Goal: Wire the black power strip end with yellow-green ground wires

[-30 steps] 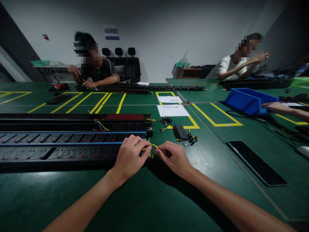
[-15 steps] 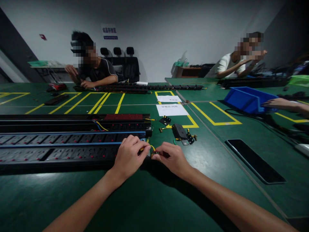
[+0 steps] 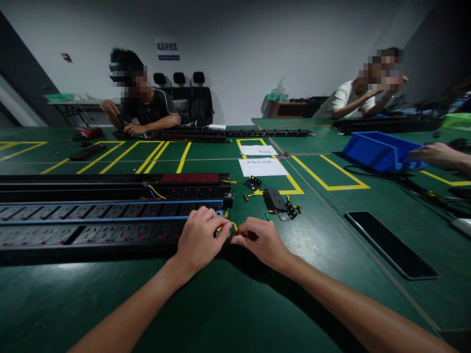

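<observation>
Yellow, thin and curved, the wire (image 3: 234, 226) runs between the two hands just beyond the right ends of the long socket strips (image 3: 127, 233). The left hand (image 3: 200, 238) pinches it between thumb and fingers; the right hand (image 3: 263, 240) grips the small fitting (image 3: 234, 234) at its other end, mostly hidden by fingertips. The strips are black and straight-edged, with blue edging along the farther one. Past the right hand lie a boxy black block (image 3: 273, 200) and a flat, glossy phone (image 3: 392, 245). Smooth green tabletop (image 3: 228, 304) spreads between the forearms and from right hand to phone.
</observation>
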Demonstrator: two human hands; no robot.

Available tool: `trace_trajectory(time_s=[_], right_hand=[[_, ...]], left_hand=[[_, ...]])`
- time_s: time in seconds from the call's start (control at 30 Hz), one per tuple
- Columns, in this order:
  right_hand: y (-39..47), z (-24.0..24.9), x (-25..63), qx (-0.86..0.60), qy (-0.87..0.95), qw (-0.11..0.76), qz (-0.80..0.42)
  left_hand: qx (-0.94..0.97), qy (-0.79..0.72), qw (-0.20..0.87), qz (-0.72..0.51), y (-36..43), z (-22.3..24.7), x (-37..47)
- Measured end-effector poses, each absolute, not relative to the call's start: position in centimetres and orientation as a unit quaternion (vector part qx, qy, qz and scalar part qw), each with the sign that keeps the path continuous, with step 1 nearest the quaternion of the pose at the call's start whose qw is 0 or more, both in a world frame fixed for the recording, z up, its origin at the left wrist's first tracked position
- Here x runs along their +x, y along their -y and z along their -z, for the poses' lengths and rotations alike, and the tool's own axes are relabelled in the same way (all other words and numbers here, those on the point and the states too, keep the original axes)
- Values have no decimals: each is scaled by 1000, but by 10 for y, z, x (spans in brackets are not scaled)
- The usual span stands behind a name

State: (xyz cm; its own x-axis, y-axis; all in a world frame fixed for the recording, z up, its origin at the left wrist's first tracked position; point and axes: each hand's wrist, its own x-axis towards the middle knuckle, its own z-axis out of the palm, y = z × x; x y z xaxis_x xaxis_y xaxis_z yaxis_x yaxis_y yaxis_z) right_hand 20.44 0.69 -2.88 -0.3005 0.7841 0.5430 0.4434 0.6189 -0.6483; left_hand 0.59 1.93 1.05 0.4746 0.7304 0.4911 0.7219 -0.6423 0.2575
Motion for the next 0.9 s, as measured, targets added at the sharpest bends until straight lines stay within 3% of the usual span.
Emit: trace_trajectory(time_s=[0.53, 0.9], right_hand=[[-6, 26, 203, -397, 775, 448, -202], [-7, 24, 208, -476, 722, 469, -178]], left_hand=[[842, -430, 38, -323, -20, -10, 6], [845, -414, 84, -328, -21, -17, 3]])
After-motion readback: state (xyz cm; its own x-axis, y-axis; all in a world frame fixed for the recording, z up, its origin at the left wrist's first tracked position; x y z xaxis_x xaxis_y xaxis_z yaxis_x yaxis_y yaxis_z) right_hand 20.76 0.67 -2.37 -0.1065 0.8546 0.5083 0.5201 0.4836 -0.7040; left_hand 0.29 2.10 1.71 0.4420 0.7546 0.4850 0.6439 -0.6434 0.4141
